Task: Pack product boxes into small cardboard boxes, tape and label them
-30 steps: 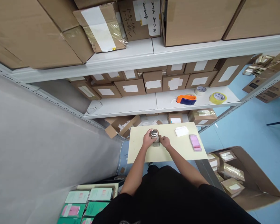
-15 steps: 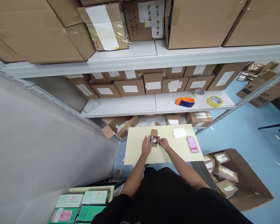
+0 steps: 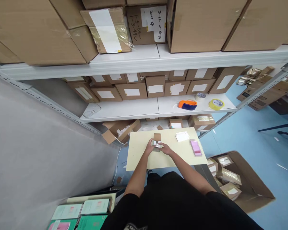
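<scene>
A small cardboard box [image 3: 157,137] rests on the pale tabletop [image 3: 139,156] with its brown flap raised at the far end. My left hand [image 3: 149,147] is closed around the box's left side. From the right, my right hand [image 3: 165,149] grips the box, its fingers reaching over the opening. Between the fingers shows something white and shiny; its kind is too small to make out. To the right lie white cards or papers [image 3: 182,136] and a blurred pink packet [image 3: 196,148].
Shelves of cardboard boxes stand ahead, with an orange and blue strap [image 3: 187,104], tape rolls [image 3: 216,103] and glasses [image 3: 92,110] on the middle one. A large open carton [image 3: 252,185] of taped boxes is at right. Green boxes [image 3: 91,222] sit lower left.
My right hand has moved from the box's right flap to over its opening. The round shiny thing seen in the box before is now mostly covered. The view has shifted slightly.
</scene>
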`<control>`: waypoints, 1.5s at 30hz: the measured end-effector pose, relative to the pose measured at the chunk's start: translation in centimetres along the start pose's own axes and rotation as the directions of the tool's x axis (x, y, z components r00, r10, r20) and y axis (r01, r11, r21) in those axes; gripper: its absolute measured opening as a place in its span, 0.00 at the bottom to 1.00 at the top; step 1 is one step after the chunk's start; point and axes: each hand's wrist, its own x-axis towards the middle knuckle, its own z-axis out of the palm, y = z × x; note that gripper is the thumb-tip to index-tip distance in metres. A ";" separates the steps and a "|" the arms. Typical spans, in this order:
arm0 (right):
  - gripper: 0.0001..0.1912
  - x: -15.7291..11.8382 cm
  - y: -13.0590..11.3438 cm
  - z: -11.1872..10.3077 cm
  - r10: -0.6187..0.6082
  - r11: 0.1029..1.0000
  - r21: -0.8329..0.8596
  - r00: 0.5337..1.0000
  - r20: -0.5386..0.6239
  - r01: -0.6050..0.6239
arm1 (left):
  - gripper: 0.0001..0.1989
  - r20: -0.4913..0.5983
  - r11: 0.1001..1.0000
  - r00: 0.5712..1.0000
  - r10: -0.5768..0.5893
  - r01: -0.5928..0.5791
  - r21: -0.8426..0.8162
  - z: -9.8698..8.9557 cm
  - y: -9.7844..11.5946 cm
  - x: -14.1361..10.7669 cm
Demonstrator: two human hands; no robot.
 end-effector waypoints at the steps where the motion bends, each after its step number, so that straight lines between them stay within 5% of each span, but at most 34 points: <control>1: 0.21 -0.2 0.1 -0.3 0.000 1.000 0.007 1.000 -0.002 0.000 | 0.31 0.006 1.000 1.000 0.022 -0.022 0.008 -0.2 0.2 -0.1; 9: 0.29 -1.4 0.7 -1.7 -0.047 0.998 0.031 0.998 -0.028 0.048 | 0.25 0.165 0.978 0.975 0.147 -0.169 0.124 -1.6 1.2 -1.2; 17: 0.18 -1.2 0.6 0.1 -0.051 0.998 0.038 0.995 -0.082 0.054 | 0.16 0.082 0.970 0.984 0.156 -0.168 0.173 -0.7 0.3 -1.5; 31: 0.31 -2.4 1.9 0.9 0.052 0.970 0.240 0.996 -0.077 -0.032 | 0.12 -0.025 0.970 0.987 0.156 -0.149 0.194 0.4 -1.2 -2.8; 38: 0.26 -1.9 1.6 2.3 0.209 0.961 0.223 0.957 -0.203 -0.163 | 0.33 -0.068 0.992 0.997 0.035 -0.026 0.126 0.2 -3.1 -1.7; 42: 0.28 -0.8 0.7 4.2 0.168 0.972 0.204 0.954 -0.250 -0.118 | 0.34 0.012 0.994 1.000 -0.011 0.010 0.105 -1.4 -3.8 -0.7; 45: 0.30 1.3 -0.7 7.1 0.175 0.974 0.186 0.956 -0.236 -0.132 | 0.34 -0.012 0.996 1.000 -0.009 0.010 0.086 -5.0 -3.7 0.4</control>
